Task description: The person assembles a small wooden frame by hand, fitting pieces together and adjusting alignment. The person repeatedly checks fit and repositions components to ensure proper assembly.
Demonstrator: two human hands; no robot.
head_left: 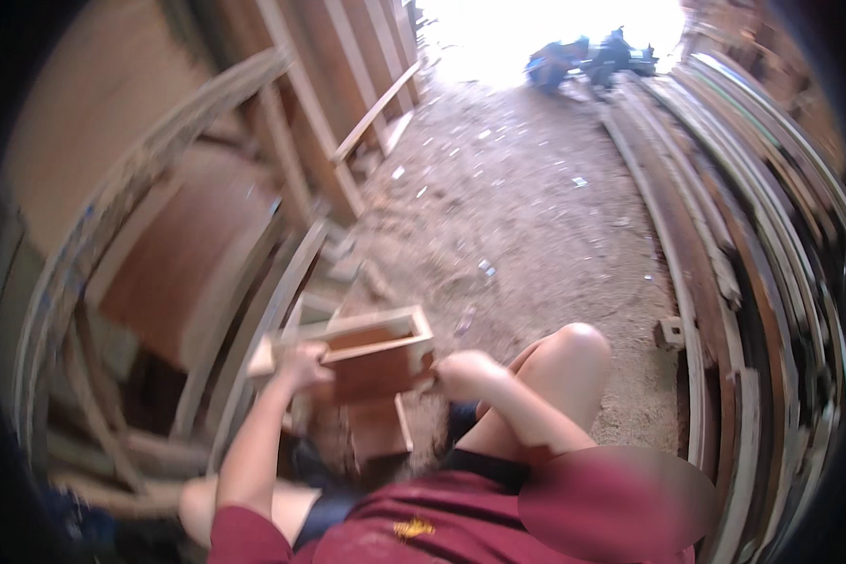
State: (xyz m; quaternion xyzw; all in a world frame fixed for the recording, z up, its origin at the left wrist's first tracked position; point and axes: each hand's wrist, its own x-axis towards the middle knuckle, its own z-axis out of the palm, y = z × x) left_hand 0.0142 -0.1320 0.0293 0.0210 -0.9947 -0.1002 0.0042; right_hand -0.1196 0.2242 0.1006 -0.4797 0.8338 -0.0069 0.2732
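Note:
A small open wooden box (371,371), shaped like a drawer, is in front of me at knee height, with reddish-brown sides and pale top edges. My left hand (303,367) is wrapped over its near edge at the left end. Closed and blurred, my right hand (465,374) is against or just beside the box's right end; whatever its fingers hold is hidden. Beneath the box is another reddish-brown wooden piece (381,428) with a pale edge, between my legs.
Long boards (714,226) lie stacked along the right, with a small wooden block (669,333) beside them. Wooden frames and panels (179,263) lean on the left. Pale scraps litter the dirt floor (508,197). Dark and blue blurred objects (592,61) are near the bright opening.

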